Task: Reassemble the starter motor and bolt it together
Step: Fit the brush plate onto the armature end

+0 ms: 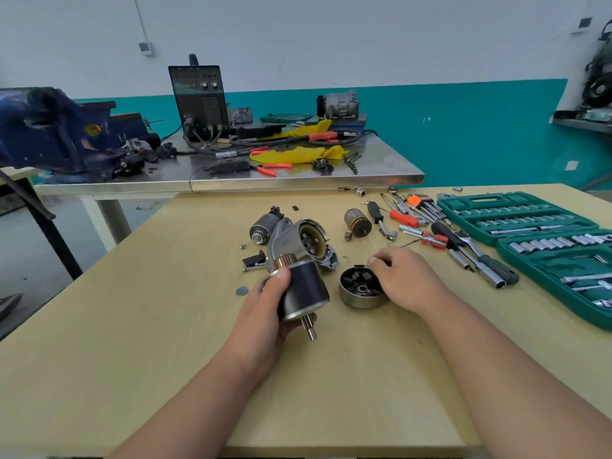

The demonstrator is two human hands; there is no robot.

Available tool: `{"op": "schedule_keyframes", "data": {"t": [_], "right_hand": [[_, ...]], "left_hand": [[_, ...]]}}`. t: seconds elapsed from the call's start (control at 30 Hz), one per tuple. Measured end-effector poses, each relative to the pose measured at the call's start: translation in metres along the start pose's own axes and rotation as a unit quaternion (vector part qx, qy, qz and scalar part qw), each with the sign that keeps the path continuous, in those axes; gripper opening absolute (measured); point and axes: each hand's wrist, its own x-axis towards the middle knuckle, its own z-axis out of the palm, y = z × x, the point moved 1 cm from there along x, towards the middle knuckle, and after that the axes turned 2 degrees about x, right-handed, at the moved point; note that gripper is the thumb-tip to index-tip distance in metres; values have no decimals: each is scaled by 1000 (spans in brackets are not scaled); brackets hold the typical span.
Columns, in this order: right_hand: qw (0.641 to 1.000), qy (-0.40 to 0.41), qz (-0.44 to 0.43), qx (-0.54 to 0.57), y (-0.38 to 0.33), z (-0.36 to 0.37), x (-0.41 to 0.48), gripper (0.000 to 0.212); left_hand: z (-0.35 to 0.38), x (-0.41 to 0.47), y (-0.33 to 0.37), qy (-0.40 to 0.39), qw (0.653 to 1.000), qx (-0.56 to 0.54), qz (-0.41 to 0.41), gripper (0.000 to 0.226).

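Left hand: I see the left hand point(265, 309) gripping the black cylindrical motor body point(306, 289), with fingers and thumb curled round its barrel.
Motor body position: it is held tilted over the middle of the pale wooden tabletop point(132, 359). The copper commutator point(285, 261) is at the far end and the steel shaft point(310, 329) points toward the near edge.
Right hand: the right hand point(407, 279) has curled fingers that hold the far rim of the round silver end cap point(362, 293). I cannot see the thumb.
End cap position: it lies open side up on the tabletop, just right of the motor body, with dark brush parts inside.
Housing: the grey cast-aluminium nose housing point(291, 240) lies just behind the motor body, with its round mouth open.
Solenoid: the dark-grey cylindrical solenoid point(265, 226) lies at the housing's far left. I cannot tell whether they touch.
Armature: a copper-wound armature point(357, 223) lies right of the housing, toward the far edge.
Hand tools: red-handled and black-handled screwdrivers point(402, 218) and a black-handled ratchet point(480, 256) lie between the armature and the right edge.
Socket set: a green plastic socket case point(490, 202) lies open at the right edge.
Behind: a steel-topped bench point(381, 173) carries a blue vise point(56, 130) and a black welding unit point(198, 97).
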Motion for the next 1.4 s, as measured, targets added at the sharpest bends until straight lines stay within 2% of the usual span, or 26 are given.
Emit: {"op": "schedule_keyframes", "data": {"t": [0.1,0.17,0.23,0.3,0.37,0.43,0.47,0.53,0.63,0.7,0.83,0.93,1.07,1.17,1.4], "right_hand": [[993,54,-100,-25,-16,-1,-12,19],[980,71,-186,-5,-33,0,-27,13],[966,39,-252,36,-47,2,-45,12],[956,-32,-280,77,-59,7,-60,17],[949,-74,-302,53,-66,15,-66,17],[949,-75,-302,45,-69,20,-66,21],[953,-65,-291,53,-69,22,-65,28],[959,-51,-272,69,-67,24,-62,57],[953,-108,-269,83,-64,24,-60,102],[948,-147,-277,50,-62,23,-61,112],[939,-133,-316,-37,-61,21,-62,121],[933,-111,-337,-54,-62,21,-63,118],[928,-69,-364,-40,-61,22,-66,107],[909,-18,-414,-37,-61,22,-68,102],[866,87,-491,-34,-60,25,-69,91]], "left_hand": [[2,2,2,6,996,-83,-35,52],[2,4,4,12,990,-125,-66,56],[0,6,6,23,983,-161,-87,63],[-4,9,7,23,978,-186,-92,64],[-8,10,8,15,973,-208,-97,70],[-11,11,9,-3,971,-221,-95,74],[-11,10,9,-19,970,-224,-93,71],[-9,8,8,-60,971,-217,-83,58],[-4,4,4,-111,972,-191,-74,44],[-1,2,2,-126,973,-177,-77,47],[-1,0,2,-139,974,-163,-75,53],[-3,0,1,-136,977,-147,-69,54],[-5,-1,2,-144,985,-98,-15,51],[-8,-1,2,-163,984,-66,30,64],[-8,-3,3,-176,981,-32,80,63]]}}
